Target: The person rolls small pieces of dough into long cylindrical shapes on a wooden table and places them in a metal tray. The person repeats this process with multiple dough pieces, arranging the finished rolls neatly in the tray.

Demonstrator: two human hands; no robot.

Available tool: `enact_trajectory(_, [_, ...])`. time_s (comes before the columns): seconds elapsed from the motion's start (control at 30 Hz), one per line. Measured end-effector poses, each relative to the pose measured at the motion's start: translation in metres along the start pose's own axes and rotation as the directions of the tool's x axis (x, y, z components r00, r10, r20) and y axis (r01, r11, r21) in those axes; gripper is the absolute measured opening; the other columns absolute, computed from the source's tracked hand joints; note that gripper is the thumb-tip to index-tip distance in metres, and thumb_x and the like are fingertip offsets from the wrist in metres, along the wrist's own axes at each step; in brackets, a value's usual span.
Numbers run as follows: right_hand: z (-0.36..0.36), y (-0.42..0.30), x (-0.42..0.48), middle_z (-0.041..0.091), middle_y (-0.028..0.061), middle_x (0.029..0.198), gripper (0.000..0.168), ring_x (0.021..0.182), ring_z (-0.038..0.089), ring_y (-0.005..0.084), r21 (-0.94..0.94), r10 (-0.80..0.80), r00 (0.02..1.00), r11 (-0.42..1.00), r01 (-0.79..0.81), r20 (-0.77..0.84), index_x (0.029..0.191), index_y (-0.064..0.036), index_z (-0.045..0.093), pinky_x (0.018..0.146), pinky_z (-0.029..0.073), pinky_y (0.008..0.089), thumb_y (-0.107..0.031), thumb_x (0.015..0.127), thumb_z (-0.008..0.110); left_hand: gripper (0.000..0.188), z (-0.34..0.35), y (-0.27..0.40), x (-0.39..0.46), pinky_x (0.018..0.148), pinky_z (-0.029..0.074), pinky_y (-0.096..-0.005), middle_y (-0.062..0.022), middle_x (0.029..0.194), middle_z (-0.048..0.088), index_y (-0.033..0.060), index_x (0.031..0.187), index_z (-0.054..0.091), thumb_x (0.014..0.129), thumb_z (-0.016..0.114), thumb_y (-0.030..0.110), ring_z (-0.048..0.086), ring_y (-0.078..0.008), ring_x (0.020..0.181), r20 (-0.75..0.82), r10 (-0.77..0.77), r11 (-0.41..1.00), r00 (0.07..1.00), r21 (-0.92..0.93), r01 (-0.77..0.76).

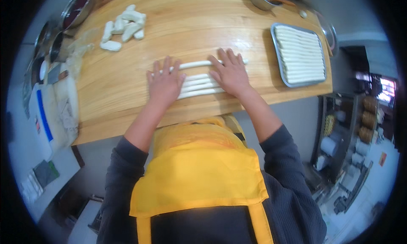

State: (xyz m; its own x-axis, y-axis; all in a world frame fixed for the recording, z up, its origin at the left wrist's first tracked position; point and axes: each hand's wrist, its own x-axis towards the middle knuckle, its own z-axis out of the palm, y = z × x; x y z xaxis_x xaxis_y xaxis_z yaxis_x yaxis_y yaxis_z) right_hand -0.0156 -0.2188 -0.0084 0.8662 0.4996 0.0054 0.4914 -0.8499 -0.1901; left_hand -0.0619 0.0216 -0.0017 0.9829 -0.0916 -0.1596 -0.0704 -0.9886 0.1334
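Note:
My left hand (166, 81) lies flat, fingers apart, over the left end of a long white dough strand (195, 65) on the wooden worktable (190, 34). On the same strand's right part rest the spread fingers of my right hand (232, 73). Several more dough strands (200, 85) lie side by side nearer to me, between my hands, their ends partly hidden under them. A loose pile of short, thick dough pieces (130, 23) is at the back left. To the right, a metal tray (279, 64) holds a row of dough strands set close together.
A metal bowl (259, 2) with an orange-handled tool stands at the back right, near a small white ball (303, 14). At the back left is a metal bowl with dark red contents (76, 12). Crumpled plastic (79, 50) and a white bag (44, 116) lie along the left edge.

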Motion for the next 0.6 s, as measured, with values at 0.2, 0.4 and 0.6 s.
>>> enact_trajectory(0.2, [-0.028, 0.012, -0.033, 0.045, 0.0165, 0.146, 0.054, 0.136, 0.04, 0.0408, 0.055, -0.001, 1.0, 0.998, 0.002, -0.019, 0.137, -0.011, 0.055, 0.112, 0.03, 0.0596, -0.036, 0.09, 0.066, 0.061, -0.006, -0.026, -0.013, 0.115, 0.029, -0.0526, -0.0161, 0.154, 0.037, 0.0071, 0.145, 0.044, 0.09, 0.065, 0.024, 0.032, -0.0384, 0.143, -0.061, -0.026, 0.981, 0.998, -0.193, 0.013])
enact_trajectory(0.4, [-0.046, 0.035, -0.032, 0.058, 0.0171, 0.132, 0.044, 0.125, 0.052, 0.0375, 0.112, 0.1, 0.993, 0.988, -0.107, 0.062, 0.127, -0.005, 0.06, 0.111, 0.033, 0.0568, -0.026, 0.089, 0.068, 0.042, -0.03, -0.136, 0.116, 0.089, 0.052, -0.0473, -0.0271, 0.118, 0.06, -0.0041, 0.124, 0.053, 0.086, 0.063, 0.012, 0.062, -0.0432, 0.105, -0.342, -0.48, 0.856, 0.808, -0.383, 0.347])
enact_trajectory(0.6, [-0.075, 0.011, -0.011, 0.068, 0.0153, 0.117, 0.03, 0.109, 0.064, 0.0311, 0.443, 0.431, 0.899, 0.823, -0.355, -0.078, 0.115, -0.003, 0.068, 0.1, 0.046, 0.0402, -0.022, 0.092, 0.066, 0.039, -0.04, -0.167, 0.14, 0.082, 0.054, -0.0471, -0.0225, 0.104, 0.069, -0.0009, 0.106, 0.068, 0.085, 0.066, 0.031, 0.067, -0.0379, 0.097, 0.139, -0.457, 0.829, 0.879, -0.292, 0.477])
